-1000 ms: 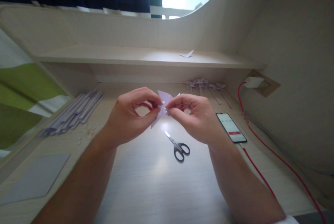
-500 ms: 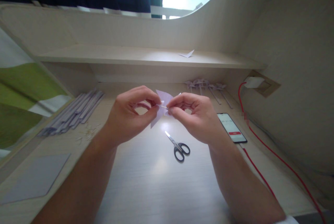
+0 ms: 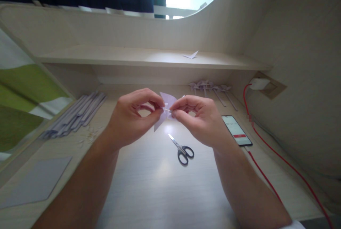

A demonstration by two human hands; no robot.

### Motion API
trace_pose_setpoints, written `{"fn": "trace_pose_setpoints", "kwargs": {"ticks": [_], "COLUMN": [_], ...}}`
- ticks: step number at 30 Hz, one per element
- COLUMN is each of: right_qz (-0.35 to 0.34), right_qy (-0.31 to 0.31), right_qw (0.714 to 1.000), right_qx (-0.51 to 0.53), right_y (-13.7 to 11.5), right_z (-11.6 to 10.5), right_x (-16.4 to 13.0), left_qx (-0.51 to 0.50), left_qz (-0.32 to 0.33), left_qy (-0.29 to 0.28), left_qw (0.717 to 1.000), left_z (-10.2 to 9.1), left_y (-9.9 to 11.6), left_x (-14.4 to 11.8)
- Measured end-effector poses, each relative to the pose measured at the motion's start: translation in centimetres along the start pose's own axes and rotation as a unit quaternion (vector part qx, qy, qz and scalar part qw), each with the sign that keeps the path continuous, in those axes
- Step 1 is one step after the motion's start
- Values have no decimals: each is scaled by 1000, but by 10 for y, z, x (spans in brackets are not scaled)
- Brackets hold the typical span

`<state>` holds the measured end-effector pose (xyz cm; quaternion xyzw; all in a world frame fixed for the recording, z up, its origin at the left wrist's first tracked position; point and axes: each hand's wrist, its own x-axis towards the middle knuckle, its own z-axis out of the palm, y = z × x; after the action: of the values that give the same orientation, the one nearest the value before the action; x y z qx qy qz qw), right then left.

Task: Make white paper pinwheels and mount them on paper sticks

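A pale lilac paper pinwheel is held up over the desk, its folded blades showing between my two hands. My left hand pinches it from the left with thumb and forefinger. From the other side, my right hand is closed, thumb against forefinger, on the end of a thin white stick at the pinwheel's middle. Fingers cover much of the paper and both ends of the stick. Below the hands lie scissors with black handles, blades pointing up and left.
Rolled paper tubes are stacked at left, near small thin white pieces and a flat paper sheet. Several finished pinwheels lie at back right. A phone and red cable are at right; folded paper rests on the shelf.
Almost nothing differs. Both hands keep the same pinch on the pinwheel and stick, with only a very slight shift of the fingers.
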<state>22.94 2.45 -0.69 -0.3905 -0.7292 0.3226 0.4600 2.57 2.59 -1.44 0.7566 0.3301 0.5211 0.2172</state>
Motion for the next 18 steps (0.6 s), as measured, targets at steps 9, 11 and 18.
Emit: {"fn": "trace_pose_setpoints", "kwargs": {"ticks": [9, 11, 18], "right_qz": [-9, -9, -8], "right_qy": [0, -1, -12], "right_qw": [1000, 1000, 1000], "right_qx": [-21, -23, -23], "right_y": [0, 0, 0], "right_z": [0, 0, 0], "right_x": [-1, -1, -1], "left_qx": [-13, -13, -17], "left_qz": [-2, -3, -2], "left_qy": [-13, -12, -19], "left_qw": [1000, 1000, 1000], "left_z": [-1, -1, 0], "left_y": [-1, -1, 0], "left_x": [-1, -1, 0]}}
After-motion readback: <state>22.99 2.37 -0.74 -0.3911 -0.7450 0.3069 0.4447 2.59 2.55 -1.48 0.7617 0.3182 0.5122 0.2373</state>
